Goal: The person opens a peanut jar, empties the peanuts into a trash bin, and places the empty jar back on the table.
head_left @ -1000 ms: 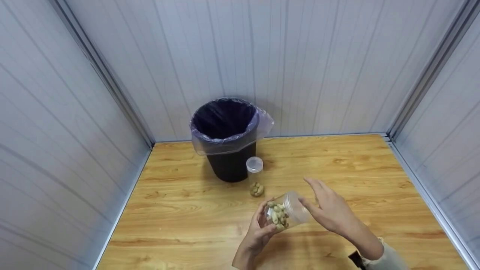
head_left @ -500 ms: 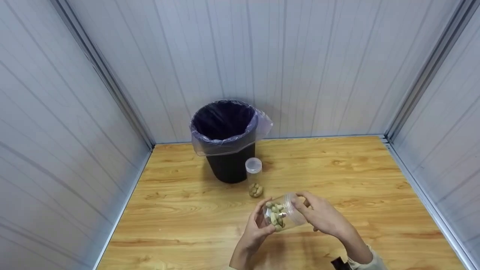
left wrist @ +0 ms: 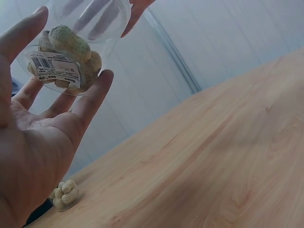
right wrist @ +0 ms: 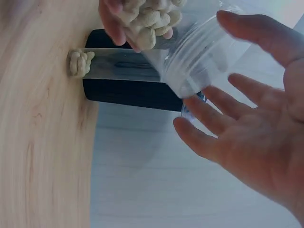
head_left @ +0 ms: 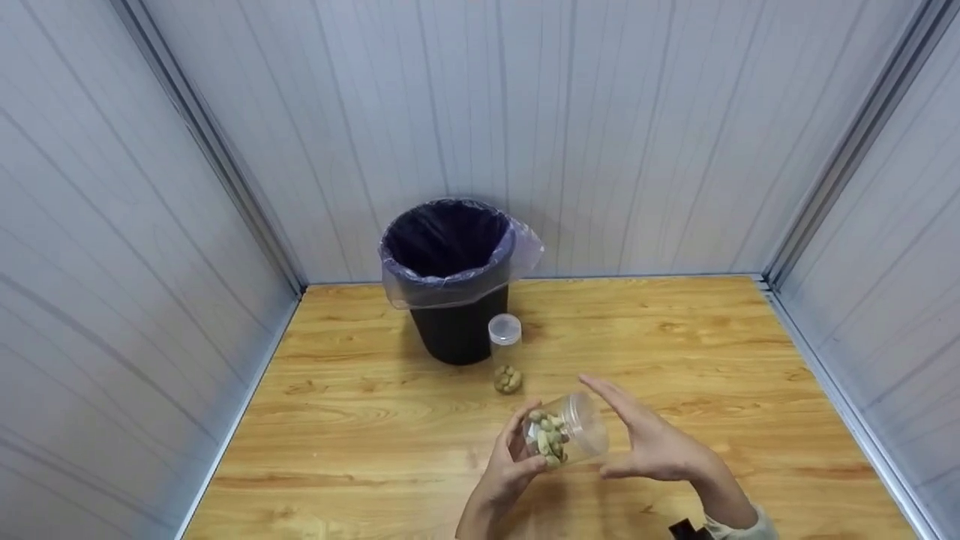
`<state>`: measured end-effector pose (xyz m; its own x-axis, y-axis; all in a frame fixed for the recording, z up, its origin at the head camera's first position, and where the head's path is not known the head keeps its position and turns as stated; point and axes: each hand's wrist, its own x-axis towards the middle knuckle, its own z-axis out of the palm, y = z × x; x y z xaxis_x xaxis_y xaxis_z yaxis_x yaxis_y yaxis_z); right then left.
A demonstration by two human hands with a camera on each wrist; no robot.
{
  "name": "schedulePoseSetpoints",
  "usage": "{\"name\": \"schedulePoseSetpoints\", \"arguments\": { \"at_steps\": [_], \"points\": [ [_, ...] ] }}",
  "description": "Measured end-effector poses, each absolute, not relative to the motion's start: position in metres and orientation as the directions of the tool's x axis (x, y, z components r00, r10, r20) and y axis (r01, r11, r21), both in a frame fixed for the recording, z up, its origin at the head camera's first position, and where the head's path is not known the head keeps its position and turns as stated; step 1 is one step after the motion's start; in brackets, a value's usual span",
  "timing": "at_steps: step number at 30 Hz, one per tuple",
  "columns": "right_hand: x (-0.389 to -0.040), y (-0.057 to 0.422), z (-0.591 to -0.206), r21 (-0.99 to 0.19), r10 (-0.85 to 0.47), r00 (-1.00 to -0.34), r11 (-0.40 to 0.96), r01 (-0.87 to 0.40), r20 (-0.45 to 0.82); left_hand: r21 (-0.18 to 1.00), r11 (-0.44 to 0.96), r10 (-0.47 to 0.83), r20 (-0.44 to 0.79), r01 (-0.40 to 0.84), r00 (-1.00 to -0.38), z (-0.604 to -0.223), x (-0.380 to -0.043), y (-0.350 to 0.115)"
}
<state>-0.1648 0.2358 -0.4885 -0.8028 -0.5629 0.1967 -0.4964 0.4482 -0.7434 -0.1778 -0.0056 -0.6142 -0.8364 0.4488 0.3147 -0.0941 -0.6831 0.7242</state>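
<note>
Clear jar (head_left: 591, 431) of peanuts (head_left: 549, 441) tilted in front of the bin (head_left: 459, 330), left hand (head_left: 501, 476) gripping its base between thumb and fingers, right hand (head_left: 661, 448) near its other end, fingers spread from thumb, second jar (head_left: 505, 352) upright just beside the bin.

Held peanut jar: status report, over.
Left hand grips tilted jar, peanuts inside. Right hand spread near it, holding nothing. Second jar upright by bin, not between the hands.
</note>
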Motion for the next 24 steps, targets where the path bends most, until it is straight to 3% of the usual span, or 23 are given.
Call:
{"name": "schedulePoseSetpoints", "arguments": {
  "at_steps": [6, 10, 18, 21, 24],
  "points": [
    [-0.163, 0.236, -0.473, -0.701, -0.298, -0.943, 0.642, -0.312, 0.147, 0.716, -0.689, 0.436, 0.288, -0.11, -0.853, -0.612, -0.181, -0.009],
    [-0.165, 0.217, -0.468, -0.596, -0.205, -0.977, 0.778, -0.199, 0.058, 0.715, -0.692, 0.425, 0.287, -0.103, -0.858, -0.612, -0.182, -0.012],
    [-0.167, 0.199, -0.471, -0.576, -0.223, -0.974, 0.801, -0.164, -0.033, 0.718, -0.689, 0.451, 0.314, -0.102, -0.835, -0.616, -0.183, -0.013],
    [-0.169, 0.206, -0.478, -0.64, -0.341, -0.94, 0.725, -0.255, -0.013, 0.707, -0.698, 0.455, 0.314, -0.114, -0.833, -0.618, -0.181, -0.014],
    [-0.171, 0.216, -0.487, -0.708, -0.496, -0.865, 0.584, -0.396, 0.074, 0.689, -0.711, 0.466, 0.314, -0.139, -0.827, -0.62, -0.179, -0.015]
  ]
}}
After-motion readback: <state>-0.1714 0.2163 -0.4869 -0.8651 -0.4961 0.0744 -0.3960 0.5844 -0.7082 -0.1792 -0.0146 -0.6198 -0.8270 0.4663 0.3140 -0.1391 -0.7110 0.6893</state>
